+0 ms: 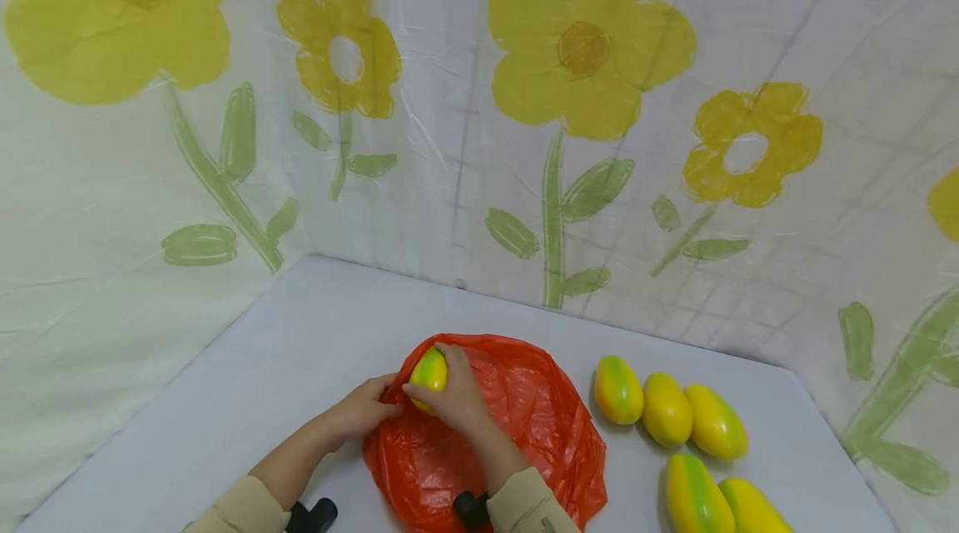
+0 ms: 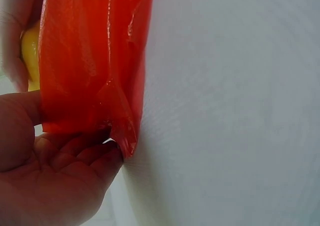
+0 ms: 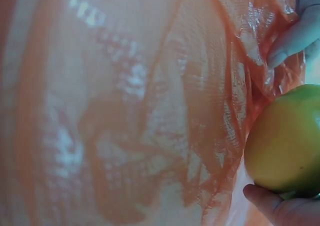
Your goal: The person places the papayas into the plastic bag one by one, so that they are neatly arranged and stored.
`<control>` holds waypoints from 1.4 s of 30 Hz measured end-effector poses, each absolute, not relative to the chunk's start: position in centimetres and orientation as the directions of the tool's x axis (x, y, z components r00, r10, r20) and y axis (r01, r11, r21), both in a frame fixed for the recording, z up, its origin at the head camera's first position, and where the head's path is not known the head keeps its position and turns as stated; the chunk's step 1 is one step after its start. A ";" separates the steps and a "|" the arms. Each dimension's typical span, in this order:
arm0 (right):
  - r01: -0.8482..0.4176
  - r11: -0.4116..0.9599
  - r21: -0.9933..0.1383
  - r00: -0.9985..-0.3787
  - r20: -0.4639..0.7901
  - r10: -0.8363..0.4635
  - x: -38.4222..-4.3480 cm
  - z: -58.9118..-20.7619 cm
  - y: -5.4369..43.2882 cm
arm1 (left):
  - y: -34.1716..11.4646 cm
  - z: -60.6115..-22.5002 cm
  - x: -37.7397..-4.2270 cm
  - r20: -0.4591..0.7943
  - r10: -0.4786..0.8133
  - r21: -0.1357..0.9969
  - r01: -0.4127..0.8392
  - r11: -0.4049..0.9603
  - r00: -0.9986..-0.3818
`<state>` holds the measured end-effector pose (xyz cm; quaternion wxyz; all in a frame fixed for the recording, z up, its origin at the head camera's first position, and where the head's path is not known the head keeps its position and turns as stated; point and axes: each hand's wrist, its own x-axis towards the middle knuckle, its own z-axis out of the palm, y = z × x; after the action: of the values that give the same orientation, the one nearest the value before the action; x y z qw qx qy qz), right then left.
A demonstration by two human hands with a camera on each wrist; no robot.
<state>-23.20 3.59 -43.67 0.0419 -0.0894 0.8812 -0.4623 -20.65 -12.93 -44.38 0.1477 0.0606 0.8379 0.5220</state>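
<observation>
A red plastic bag (image 1: pixel 524 400) lies spread open on the white table. My left hand (image 1: pixel 362 410) grips its left edge, and in the left wrist view the thumb lies over the red film with the fingers under it. Inside the bag's left rim, my right hand (image 1: pixel 460 398) holds a yellow mango (image 1: pixel 429 370) with a green stripe, thumb and fingers on either side. The right wrist view shows this mango (image 3: pixel 285 141) close beside the crumpled bag wall, a fingertip at its lower side.
Right of the bag, three yellow-green mangoes (image 1: pixel 668 409) sit in a row on the table (image 1: pixel 315 325). Two more mangoes (image 1: pixel 698 495) lie nearer, at the lower right. A flower-printed curtain (image 1: pixel 427 183) hangs behind the table and along its left side.
</observation>
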 end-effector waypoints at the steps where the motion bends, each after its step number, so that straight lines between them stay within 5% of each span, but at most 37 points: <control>1: -0.119 0.559 -0.821 -0.981 0.008 -0.196 -23.2 -43.7 3.5 | -13.0 -44.4 -20.7 -0.185 0.254 0.891 -0.053 0.450 -0.949; 42: -0.097 0.540 -0.836 -0.981 -0.011 -0.194 -23.1 -44.0 3.8 | -13.1 -44.6 -20.6 -0.179 0.276 0.899 -0.043 0.436 -0.944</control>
<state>-23.09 3.75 -44.02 0.0513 -0.0830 0.8759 -0.4726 -20.65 -13.12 -44.55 0.1516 0.0698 0.8338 0.5262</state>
